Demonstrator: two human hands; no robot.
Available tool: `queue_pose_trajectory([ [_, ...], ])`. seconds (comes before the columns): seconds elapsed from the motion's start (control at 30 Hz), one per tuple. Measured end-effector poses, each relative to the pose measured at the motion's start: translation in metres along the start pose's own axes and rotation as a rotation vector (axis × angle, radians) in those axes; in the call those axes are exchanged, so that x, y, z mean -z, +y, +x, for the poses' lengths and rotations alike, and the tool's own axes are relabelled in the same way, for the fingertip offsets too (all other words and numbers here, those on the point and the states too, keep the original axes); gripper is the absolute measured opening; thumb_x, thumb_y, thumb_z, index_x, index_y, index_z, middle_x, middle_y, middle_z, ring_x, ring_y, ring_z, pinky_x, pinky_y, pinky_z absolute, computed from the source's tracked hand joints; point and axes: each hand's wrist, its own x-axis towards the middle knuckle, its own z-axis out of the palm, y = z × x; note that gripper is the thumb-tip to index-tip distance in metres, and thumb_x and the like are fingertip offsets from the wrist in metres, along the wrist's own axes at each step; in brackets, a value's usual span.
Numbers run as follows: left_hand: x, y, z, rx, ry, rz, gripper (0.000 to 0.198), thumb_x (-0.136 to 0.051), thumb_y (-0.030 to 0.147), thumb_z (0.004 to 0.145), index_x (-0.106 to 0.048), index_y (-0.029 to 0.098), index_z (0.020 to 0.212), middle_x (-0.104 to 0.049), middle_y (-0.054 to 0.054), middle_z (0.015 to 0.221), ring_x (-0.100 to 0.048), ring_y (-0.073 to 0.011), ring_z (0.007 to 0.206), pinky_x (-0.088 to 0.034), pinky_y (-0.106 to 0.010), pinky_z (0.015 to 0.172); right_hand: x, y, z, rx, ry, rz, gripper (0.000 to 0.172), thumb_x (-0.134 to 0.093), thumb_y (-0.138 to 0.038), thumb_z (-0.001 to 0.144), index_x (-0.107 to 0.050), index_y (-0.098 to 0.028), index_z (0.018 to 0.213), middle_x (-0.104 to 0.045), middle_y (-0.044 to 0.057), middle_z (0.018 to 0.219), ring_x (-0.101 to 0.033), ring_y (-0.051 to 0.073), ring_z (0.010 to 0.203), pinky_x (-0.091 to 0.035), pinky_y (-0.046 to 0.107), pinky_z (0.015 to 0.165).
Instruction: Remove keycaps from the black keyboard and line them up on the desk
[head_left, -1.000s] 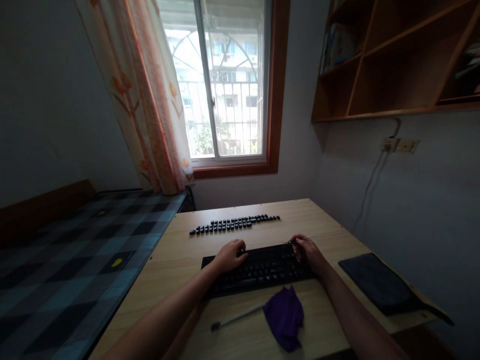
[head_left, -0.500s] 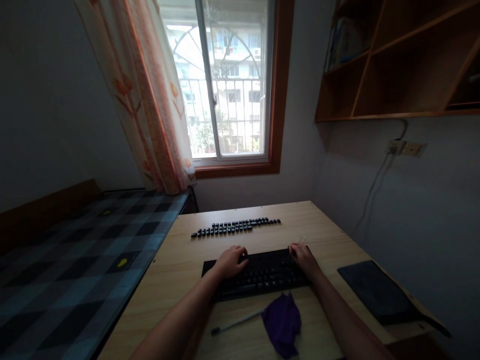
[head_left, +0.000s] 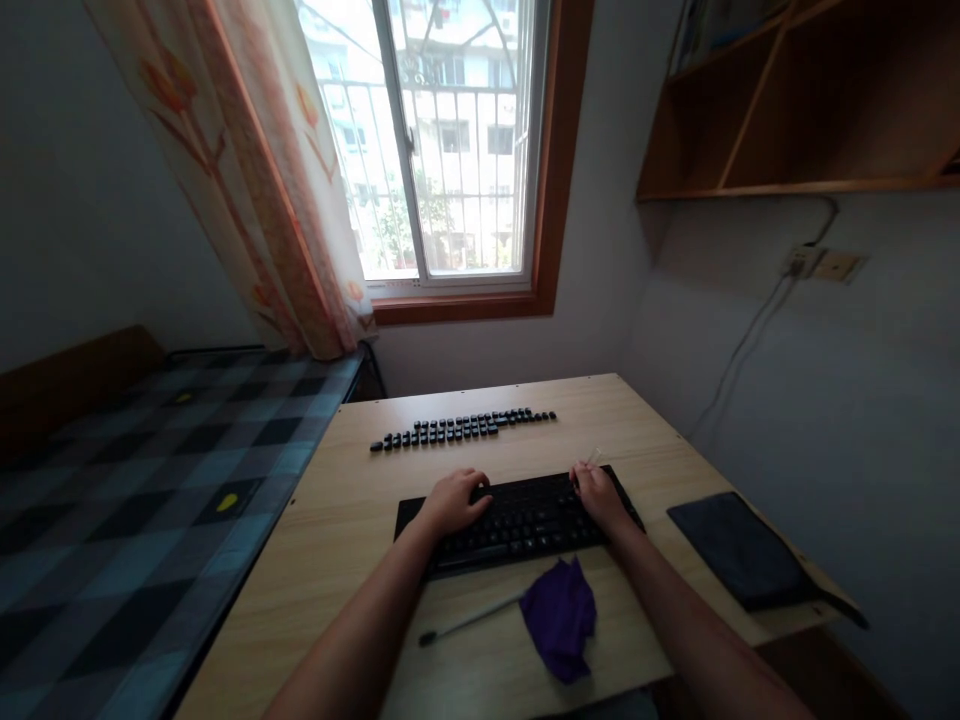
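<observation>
A black keyboard (head_left: pixel 525 525) lies across the wooden table, between my arms. My left hand (head_left: pixel 457 501) rests on its upper left part, thumb and fingers apart. Over the upper right part, my right hand (head_left: pixel 594 488) is closed around a small clear tool (head_left: pixel 596 455), whose thin end sticks up past the fingers. Behind the keyboard, loose black keycaps (head_left: pixel 457 430) stand in rows. A purple cloth (head_left: pixel 559 620) lies crumpled in front of the keyboard, and a thin brush (head_left: pixel 472 620) with a dark tip touches its left side.
A dark pouch (head_left: pixel 739 550) lies at the right edge of the table (head_left: pixel 330 540). On the left is a bed (head_left: pixel 187 500) with a checked cover. A window (head_left: pixel 465 180), a curtain (head_left: pixel 247 180) and a wall shelf (head_left: pixel 825 130) stand beyond.
The camera view has tilted down and shifted slightly, so the room sits higher in the picture. Both hands stay at the same places on the keyboard.
</observation>
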Motion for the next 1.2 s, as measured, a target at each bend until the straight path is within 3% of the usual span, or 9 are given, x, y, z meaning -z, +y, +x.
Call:
queue_pose_trajectory([
  [0.53,-0.005,-0.007,0.001,-0.040,0.019,-0.029,0.026,-0.056,0.040,0.087,-0.065,0.023,0.105,-0.066,-0.007,0.098,-0.060,-0.0242,0.095,-0.045,-0.033,0.082,0.001,-0.007,-0.023,0.054,0.072,-0.050,0.038,-0.027,-0.043,0.097,-0.046,-0.023,0.070,-0.045,-0.001,0.056,-0.045,0.018,0.052,-0.033,0.028,0.055],
  [0.87,-0.004,-0.006,0.000,-0.040,0.030,-0.043,0.027,-0.056,0.041,0.088,-0.066,0.024,0.105,-0.066,-0.007,0.098,-0.061,-0.0242,0.095,-0.045,-0.033,0.083,0.005,-0.004,-0.004,0.022,-0.041,-0.025,0.041,-0.031,-0.047,0.095,-0.048,-0.022,0.067,-0.052,0.002,0.058,-0.051,0.018,0.055,-0.039,0.027,0.055],
  [1.2,-0.003,-0.005,0.000,-0.022,0.011,-0.064,0.027,-0.056,0.041,0.087,-0.067,0.023,0.105,-0.066,-0.007,0.099,-0.060,-0.0249,0.097,-0.045,-0.033,0.084,0.000,-0.005,-0.026,0.117,-0.026,-0.146,0.038,-0.029,-0.038,0.098,-0.050,-0.021,0.072,-0.054,0.002,0.060,-0.050,0.017,0.055,-0.033,0.027,0.057],
])
